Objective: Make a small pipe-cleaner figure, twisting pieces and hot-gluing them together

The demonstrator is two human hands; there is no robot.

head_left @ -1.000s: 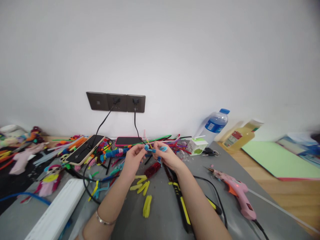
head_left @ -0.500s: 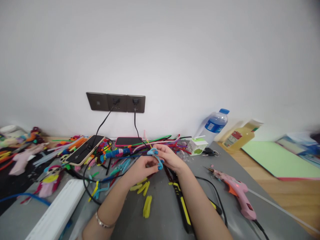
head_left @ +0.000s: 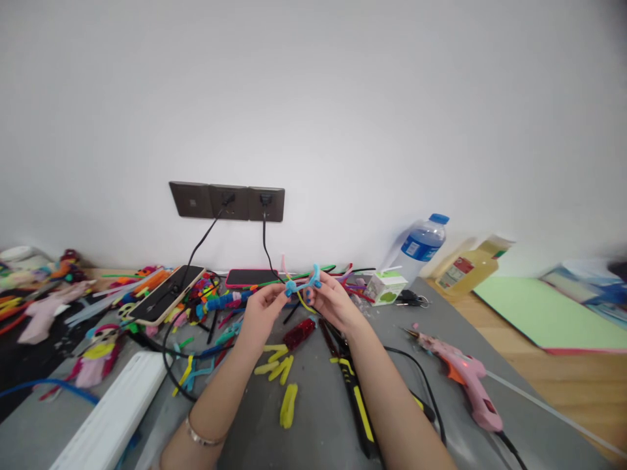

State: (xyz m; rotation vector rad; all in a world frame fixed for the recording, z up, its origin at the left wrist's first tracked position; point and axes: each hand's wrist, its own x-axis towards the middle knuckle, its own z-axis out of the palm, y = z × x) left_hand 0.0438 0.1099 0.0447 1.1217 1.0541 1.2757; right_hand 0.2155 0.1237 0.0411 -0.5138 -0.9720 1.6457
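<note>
Both hands meet above the grey table (head_left: 323, 418), near the wall. The left hand (head_left: 259, 312) and the right hand (head_left: 332, 305) each pinch an end of a light blue pipe cleaner (head_left: 301, 282), fingers closed on it; it is bent between them, its ends sticking up above the fingertips. A thin yellow strand curls down from the same spot.

Below the hands lie yellow pieces (head_left: 281, 378) and a red glittery piece (head_left: 299, 332) on the table. Under the right forearm runs a black and yellow tool (head_left: 360, 408). To the right a pink glue gun (head_left: 463, 375) lies on its side with its cord trailing off. Behind the hands 2 phones (head_left: 166, 292) rest among a tangle of coloured pipe cleaners, with cables going up to the wall sockets (head_left: 228, 201). Farther right stand a small green carton (head_left: 386, 287), a water bottle (head_left: 418, 248) and a yellow bottle (head_left: 470, 264), both bottles leaning.
</note>
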